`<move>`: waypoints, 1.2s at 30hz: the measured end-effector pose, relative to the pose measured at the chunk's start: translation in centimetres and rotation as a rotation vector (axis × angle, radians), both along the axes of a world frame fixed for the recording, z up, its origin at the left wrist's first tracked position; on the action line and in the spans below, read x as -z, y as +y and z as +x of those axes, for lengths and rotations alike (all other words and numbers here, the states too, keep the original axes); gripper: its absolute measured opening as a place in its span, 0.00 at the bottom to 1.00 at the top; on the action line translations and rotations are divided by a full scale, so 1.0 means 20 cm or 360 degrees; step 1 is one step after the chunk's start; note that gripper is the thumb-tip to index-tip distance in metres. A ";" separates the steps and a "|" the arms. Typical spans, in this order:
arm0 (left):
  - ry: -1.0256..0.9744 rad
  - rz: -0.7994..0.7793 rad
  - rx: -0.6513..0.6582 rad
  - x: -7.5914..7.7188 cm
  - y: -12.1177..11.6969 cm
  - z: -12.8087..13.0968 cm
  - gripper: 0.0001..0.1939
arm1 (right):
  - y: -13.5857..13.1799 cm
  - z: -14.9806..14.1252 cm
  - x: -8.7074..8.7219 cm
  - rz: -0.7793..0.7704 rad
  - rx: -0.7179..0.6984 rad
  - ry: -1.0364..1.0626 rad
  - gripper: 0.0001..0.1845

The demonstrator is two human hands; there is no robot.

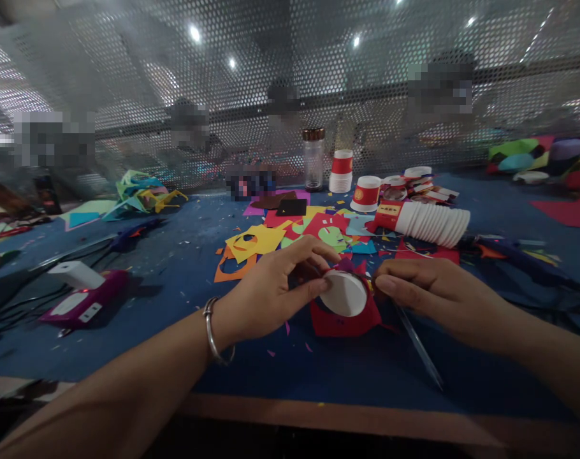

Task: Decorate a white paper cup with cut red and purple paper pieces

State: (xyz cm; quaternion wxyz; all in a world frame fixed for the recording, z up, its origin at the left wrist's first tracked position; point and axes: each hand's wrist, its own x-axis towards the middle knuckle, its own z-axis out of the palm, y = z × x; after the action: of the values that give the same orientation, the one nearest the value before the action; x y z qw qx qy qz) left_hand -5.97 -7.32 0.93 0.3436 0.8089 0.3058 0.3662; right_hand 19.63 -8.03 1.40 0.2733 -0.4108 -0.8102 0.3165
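Observation:
My left hand [290, 280] grips a paper cup [343, 294] by its left side, thumb in front and fingers behind. The cup's white round end faces me, and red paper [338, 325] spreads around and under it. Close by on the right, my right hand [428, 290] has thumb and forefinger pinched together at the cup's edge. Whatever sits between those fingertips is too small to make out. Below the right hand, a thin clear stick [421, 350] lies slanted on the blue table. Cut paper in yellow [252, 242], orange and red lies just beyond both hands.
A toppled stack of paper cups [433, 224], upside-down cups [365, 194] and a glass bottle [313, 162] stand behind. Glue guns lie right [524, 261] and left [132, 236]. A purple power strip [87, 303] with cables is at left. Perforated metal [252, 76] closes the back.

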 end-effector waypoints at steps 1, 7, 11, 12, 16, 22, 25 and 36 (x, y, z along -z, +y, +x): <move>-0.0019 -0.0043 0.0016 0.00 0.00 0.00 0.12 | 0.00 0.00 0.00 -0.0027 -0.0007 0.0002 0.30; -0.0120 -0.0150 0.0046 0.00 0.01 0.00 0.09 | 0.00 0.00 0.01 -0.0235 -0.0036 0.0103 0.31; -0.0125 -0.0128 0.0016 0.00 0.01 0.01 0.08 | -0.01 0.01 0.03 -0.0376 -0.0021 0.0191 0.31; -0.0127 -0.0121 0.0014 0.00 0.01 0.01 0.08 | -0.01 0.01 0.03 -0.0401 -0.0023 0.0215 0.31; -0.0145 -0.0116 0.0016 0.00 0.01 0.01 0.08 | -0.01 0.00 0.02 -0.0504 -0.0034 0.0307 0.32; -0.0181 -0.0145 0.0028 0.00 0.01 0.01 0.07 | 0.00 -0.01 0.03 -0.0643 -0.0093 0.0488 0.31; -0.0222 -0.0152 0.0049 0.00 0.01 0.01 0.08 | 0.00 -0.01 0.02 -0.0686 -0.0108 0.0528 0.32; -0.0078 0.0132 -0.0032 0.00 -0.01 0.01 0.07 | 0.00 -0.01 0.02 -0.0566 -0.0110 0.0409 0.31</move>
State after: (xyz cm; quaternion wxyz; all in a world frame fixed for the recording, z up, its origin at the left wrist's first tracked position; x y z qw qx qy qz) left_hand -5.80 -7.51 0.89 0.3136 0.8102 0.2899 0.4016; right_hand 19.47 -7.98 0.94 0.2865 -0.3810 -0.7136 0.5133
